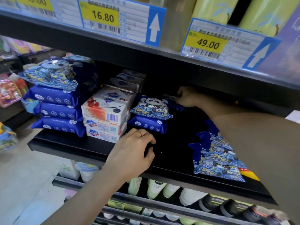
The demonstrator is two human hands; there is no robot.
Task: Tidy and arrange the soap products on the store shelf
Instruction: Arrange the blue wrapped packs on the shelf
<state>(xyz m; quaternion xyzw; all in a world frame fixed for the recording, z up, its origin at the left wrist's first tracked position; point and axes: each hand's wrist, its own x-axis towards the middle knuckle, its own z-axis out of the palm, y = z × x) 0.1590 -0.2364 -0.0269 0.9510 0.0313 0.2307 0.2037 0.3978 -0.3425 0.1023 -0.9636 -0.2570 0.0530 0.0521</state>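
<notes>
White soap boxes (103,114) stand stacked in a row on the black shelf (68,143). Blue panda-print packs are piled to their left (55,109) and in a short stack to their right (150,116). More blue packs (217,156) lie flat at the shelf's right, partly under my right forearm. My right hand (188,97) reaches deep into the shelf and grips a blue pack (170,99) behind the short stack. My left hand (133,151) rests on the shelf front with fingers curled down, holding nothing.
An upper shelf edge with price tags 16.80 (102,17) and 49.00 (207,43) hangs just above my right hand. Green and white bottles (155,189) fill the shelves below. The aisle floor (24,184) lies at the left.
</notes>
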